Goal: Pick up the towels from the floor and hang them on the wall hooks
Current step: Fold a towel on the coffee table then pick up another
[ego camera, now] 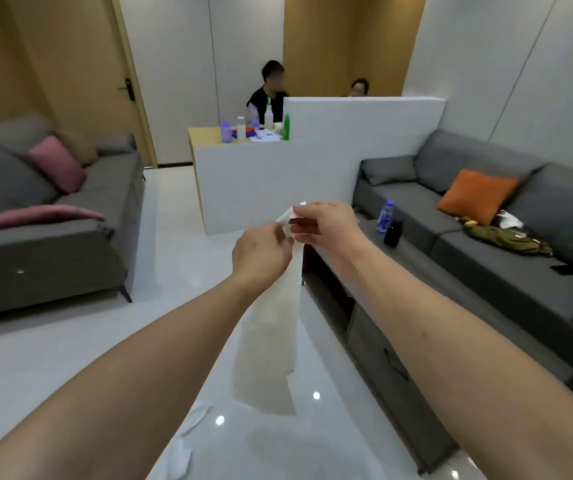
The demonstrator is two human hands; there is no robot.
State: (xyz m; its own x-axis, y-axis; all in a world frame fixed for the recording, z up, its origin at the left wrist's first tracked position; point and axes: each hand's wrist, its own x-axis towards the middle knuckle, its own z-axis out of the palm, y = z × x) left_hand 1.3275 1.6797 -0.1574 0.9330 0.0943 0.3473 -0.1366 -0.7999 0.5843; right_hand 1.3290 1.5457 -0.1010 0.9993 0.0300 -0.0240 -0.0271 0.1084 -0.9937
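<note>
Two hands, left hand (260,252) and right hand (323,221), are pinching one white towel (271,341) top edge, probably spreading it for hanging, another towel (182,452) lying on floor (70,358).

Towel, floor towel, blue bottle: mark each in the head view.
towel (271,341): head view, middle of hanging cloth.
floor towel (182,455): head view, centre of white cloth.
blue bottle (385,217): head view, its body.

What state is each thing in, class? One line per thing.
Towel: hanging, off the floor, top edge held by both hands.
Left hand: pinching the towel.
Right hand: pinching the towel's top corner.
Floor cloth: lying on the floor.
Door: closed.
Water bottle: upright, capped.
Pink cushion: lying flat.
</note>
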